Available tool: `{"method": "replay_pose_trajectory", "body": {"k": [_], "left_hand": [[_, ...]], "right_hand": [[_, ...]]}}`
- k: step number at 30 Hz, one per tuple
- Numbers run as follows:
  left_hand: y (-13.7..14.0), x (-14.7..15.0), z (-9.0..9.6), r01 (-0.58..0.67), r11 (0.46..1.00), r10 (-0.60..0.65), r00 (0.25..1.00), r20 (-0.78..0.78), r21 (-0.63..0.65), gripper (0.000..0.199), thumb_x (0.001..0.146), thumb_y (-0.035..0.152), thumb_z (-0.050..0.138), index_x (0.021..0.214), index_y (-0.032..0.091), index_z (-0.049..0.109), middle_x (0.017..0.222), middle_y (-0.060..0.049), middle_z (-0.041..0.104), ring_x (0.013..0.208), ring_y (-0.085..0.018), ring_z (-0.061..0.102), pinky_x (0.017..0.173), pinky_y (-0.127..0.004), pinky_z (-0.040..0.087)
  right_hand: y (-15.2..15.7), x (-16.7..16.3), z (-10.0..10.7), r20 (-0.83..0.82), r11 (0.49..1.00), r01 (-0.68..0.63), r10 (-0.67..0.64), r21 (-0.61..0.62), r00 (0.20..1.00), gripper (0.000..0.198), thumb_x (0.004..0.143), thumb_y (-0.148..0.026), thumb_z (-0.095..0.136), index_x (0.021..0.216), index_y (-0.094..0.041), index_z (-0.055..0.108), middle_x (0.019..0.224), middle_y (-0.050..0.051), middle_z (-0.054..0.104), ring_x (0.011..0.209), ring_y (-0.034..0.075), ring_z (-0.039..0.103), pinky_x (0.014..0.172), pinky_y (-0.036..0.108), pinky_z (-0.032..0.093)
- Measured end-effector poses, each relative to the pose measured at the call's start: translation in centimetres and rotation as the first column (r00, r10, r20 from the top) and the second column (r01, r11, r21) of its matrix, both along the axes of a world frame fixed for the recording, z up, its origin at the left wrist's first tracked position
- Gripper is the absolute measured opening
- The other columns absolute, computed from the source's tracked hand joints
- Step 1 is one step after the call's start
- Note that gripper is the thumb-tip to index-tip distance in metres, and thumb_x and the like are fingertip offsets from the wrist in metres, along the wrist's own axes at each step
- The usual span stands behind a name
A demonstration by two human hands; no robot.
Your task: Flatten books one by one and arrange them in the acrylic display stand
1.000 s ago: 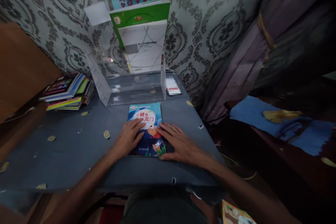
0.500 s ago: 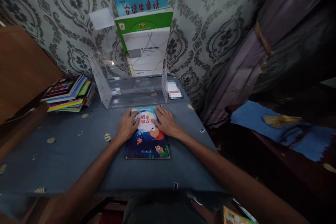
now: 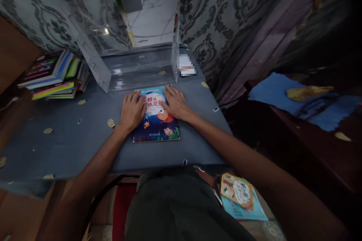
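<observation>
A blue children's picture book [image 3: 155, 125] with orange fish and red Chinese lettering on its cover lies closed on the grey-blue tablecloth [image 3: 93, 150]. My left hand [image 3: 132, 111] rests flat along its upper left side, thumb on the cover. On the upper right side lies my right hand [image 3: 176, 102], fingers stretched out and thumb over the cover. Both hands touch the book without gripping it. Just behind the book stands a clear acrylic book rack [image 3: 97, 66], with a white-covered book [image 3: 154, 19] upright at its back right.
A stack of books [image 3: 53, 77] sits at the table's left back. Right of the rack lies a white card-like item [image 3: 186, 64], partly blurred. Lower right, below table height, is an orange booklet [image 3: 236, 191] on a light blue one [image 3: 254, 209]. A blue cloth [image 3: 271, 90] lies at the right.
The view has tilted down, so the rack and book sit higher and the booklets at lower right show more. My hands stay on the book in nearly the same places.
</observation>
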State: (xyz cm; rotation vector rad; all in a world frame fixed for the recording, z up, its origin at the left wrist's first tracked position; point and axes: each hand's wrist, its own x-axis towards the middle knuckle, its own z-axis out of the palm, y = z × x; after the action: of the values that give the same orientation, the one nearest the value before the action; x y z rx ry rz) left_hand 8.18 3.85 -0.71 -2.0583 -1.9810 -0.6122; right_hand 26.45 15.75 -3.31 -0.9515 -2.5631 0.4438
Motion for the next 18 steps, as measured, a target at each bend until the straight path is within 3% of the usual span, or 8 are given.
{"method": "replay_pose_trajectory", "body": {"k": [3,6,12,18], "left_hand": [[-2.4,2.9,1.3,0.268,0.960,-0.266,0.963,0.039,-0.077,0.031,0.103,0.038,0.046,0.113,0.018,0.066,0.109,-0.011,0.069,0.102,-0.024,0.064,0.093,-0.043,0.052],[-5.0,5.8,1.5,0.387,0.915,-0.387,0.922,0.025,-0.113,0.040,0.098,0.050,0.054,0.120,0.018,0.063,0.117,-0.013,0.068,0.107,-0.027,0.063,0.094,-0.046,0.052],[-6.7,7.5,0.4,0.311,0.942,-0.319,0.947,-0.049,-0.123,0.042,0.098,0.046,0.055,0.131,0.020,0.058,0.132,-0.015,0.064,0.122,-0.030,0.060,0.103,-0.050,0.050],[-6.9,7.3,0.5,0.297,0.955,-0.297,0.955,-0.002,-0.006,0.032,0.103,0.033,0.047,0.130,0.020,0.059,0.122,-0.012,0.072,0.113,-0.025,0.069,0.097,-0.041,0.057]], "right_hand": [[-0.1,0.0,0.3,0.002,1.000,-0.006,0.006,-0.025,1.000,0.060,0.098,-0.044,0.049,0.147,-0.009,0.044,0.161,0.021,0.034,0.149,0.037,0.031,0.120,0.057,0.028],[-0.1,0.1,0.6,-0.009,0.999,-0.016,0.016,-0.032,1.000,0.060,0.098,-0.041,0.050,0.146,-0.005,0.045,0.161,0.023,0.033,0.150,0.038,0.029,0.120,0.056,0.027],[0.1,0.2,0.2,-0.112,0.997,-0.045,0.038,-0.056,0.993,0.049,0.097,-0.034,0.052,0.141,-0.012,0.053,0.157,0.017,0.042,0.146,0.034,0.037,0.120,0.055,0.029],[0.6,0.7,0.4,-0.306,0.987,-0.088,0.043,-0.134,0.951,0.044,0.102,-0.028,0.042,0.140,-0.011,0.054,0.150,0.015,0.052,0.139,0.024,0.048,0.117,0.042,0.036]]}}
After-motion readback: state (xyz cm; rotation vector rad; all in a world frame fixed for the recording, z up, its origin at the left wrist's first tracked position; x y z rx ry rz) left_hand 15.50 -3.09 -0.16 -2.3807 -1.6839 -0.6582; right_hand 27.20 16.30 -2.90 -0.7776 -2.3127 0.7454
